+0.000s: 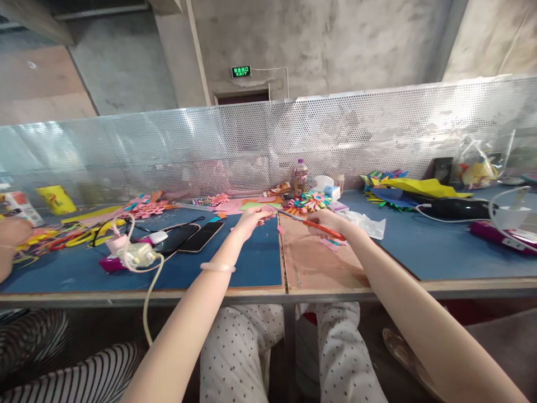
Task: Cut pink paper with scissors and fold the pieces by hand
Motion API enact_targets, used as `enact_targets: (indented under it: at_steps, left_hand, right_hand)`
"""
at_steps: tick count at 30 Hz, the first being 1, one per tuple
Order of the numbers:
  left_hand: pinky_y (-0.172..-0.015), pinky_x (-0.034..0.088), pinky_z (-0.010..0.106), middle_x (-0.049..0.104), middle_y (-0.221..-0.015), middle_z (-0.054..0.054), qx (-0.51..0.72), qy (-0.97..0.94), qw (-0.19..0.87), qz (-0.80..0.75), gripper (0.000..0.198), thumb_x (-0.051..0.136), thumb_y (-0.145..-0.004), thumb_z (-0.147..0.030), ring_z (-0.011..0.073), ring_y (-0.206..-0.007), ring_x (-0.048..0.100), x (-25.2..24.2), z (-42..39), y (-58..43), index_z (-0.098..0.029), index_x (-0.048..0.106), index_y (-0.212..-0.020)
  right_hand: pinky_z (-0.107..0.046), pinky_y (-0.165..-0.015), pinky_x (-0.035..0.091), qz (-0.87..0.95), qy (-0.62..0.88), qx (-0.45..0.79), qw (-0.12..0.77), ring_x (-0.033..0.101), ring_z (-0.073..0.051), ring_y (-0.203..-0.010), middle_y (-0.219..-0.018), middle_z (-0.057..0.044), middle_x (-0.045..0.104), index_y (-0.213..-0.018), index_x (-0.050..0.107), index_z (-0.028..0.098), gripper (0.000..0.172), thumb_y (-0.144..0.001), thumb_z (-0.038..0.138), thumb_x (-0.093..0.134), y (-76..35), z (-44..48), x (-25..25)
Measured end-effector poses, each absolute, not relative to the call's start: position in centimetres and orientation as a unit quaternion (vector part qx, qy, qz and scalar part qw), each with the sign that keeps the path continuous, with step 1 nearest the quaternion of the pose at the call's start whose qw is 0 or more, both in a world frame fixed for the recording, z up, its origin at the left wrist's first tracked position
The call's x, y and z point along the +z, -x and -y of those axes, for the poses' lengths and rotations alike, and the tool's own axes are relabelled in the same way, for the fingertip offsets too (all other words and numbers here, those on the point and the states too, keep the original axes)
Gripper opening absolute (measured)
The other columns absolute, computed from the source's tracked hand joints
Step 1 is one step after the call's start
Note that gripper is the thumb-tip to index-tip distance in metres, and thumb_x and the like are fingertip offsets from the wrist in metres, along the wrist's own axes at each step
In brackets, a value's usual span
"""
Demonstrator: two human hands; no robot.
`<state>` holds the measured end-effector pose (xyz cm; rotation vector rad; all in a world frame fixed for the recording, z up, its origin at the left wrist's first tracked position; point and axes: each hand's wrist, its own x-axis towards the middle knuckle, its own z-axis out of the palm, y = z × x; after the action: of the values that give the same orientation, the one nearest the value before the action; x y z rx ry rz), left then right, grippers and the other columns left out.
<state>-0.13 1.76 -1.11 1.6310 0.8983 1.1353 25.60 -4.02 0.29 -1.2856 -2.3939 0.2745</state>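
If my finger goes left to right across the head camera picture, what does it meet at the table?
Yellow cylindrical container, black flat glass-faced phone, bare left hand, clear plastic bottle with purple cap, bare right hand, black rounded pouch.

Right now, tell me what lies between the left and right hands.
In the head view, the blades of the orange-handled scissors, held in the right hand, span the gap toward the left hand; a pink scrap shows just below them.
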Motion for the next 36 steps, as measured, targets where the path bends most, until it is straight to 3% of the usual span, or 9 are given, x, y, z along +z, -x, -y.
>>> enact_targets:
  at_steps: [36]
  left_hand:
    - [-0.048, 0.031, 0.020, 0.068, -0.089, 0.010, 0.458, -0.655, 0.477, -0.365, 0.031, 0.068, -0.064, -0.034, 0.0114, -0.066, 0.057, -1.18, -1.94, 0.11, -0.015, 0.069, -0.088]
  right_hand:
    - [-0.022, -0.052, 0.028, 0.857, 0.465, 0.080, 0.205, 0.041, -0.011, -0.052, -0.054, 0.002, 0.047, -0.058, 0.047, 0.017, 0.008, -0.061, 0.025, 0.046, -25.65, 3.29, -0.10]
